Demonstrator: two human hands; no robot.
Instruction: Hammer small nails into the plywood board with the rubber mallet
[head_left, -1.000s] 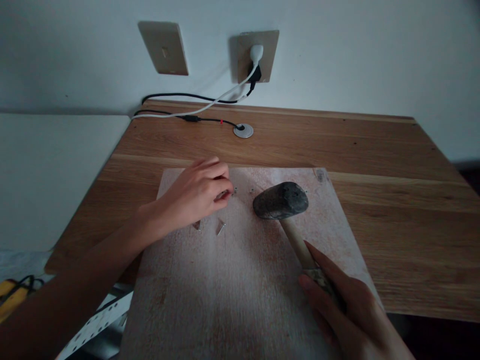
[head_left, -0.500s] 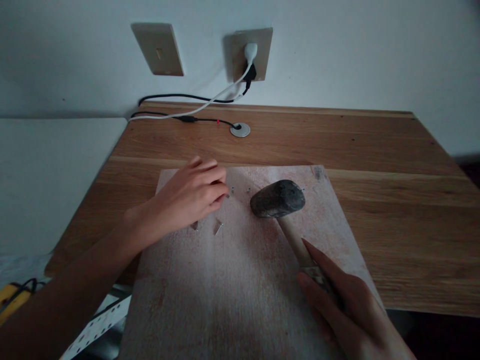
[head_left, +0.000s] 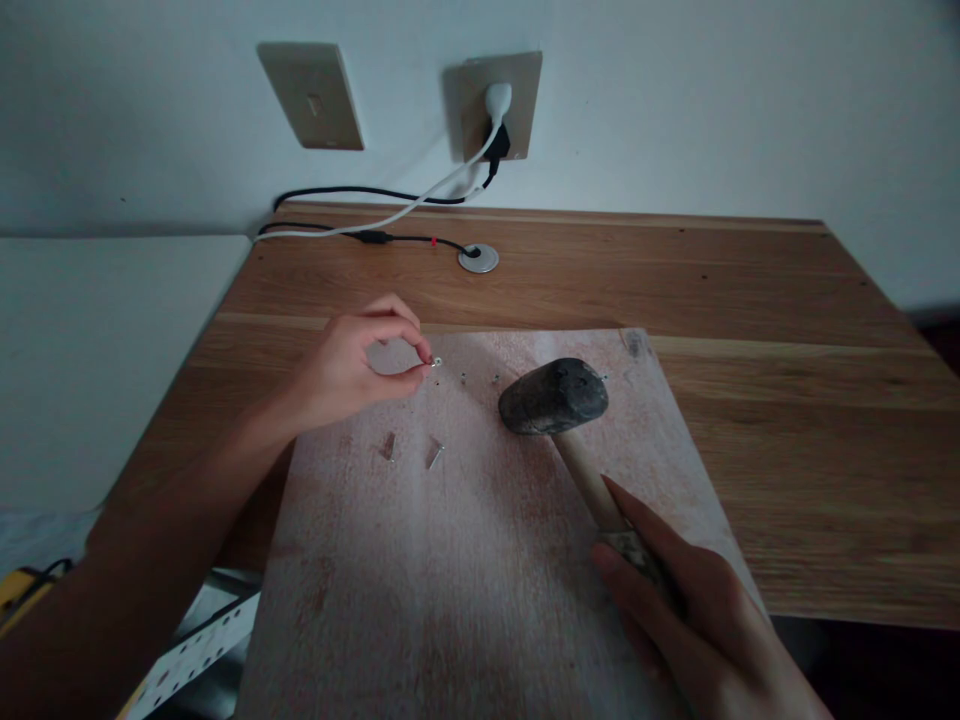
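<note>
My left hand is over the far left part of a worn, whitish board. Its thumb and forefinger pinch a small nail, whose shiny head shows at the fingertips. My right hand grips the handle of a mallet with a black head, which rests on or just above the board. Two loose nails, one on the left and one on the right, lie nearer me. Several small shiny heads dot the board near its far edge.
The board lies on a wooden desk against the wall. Behind, cables run from a wall outlet past a round grommet. A switch plate is on the wall. A white perforated strip is below at left.
My left hand has moved slightly left and away from me, turning so that the pinched nail shows. The right hand and mallet have stayed still.
</note>
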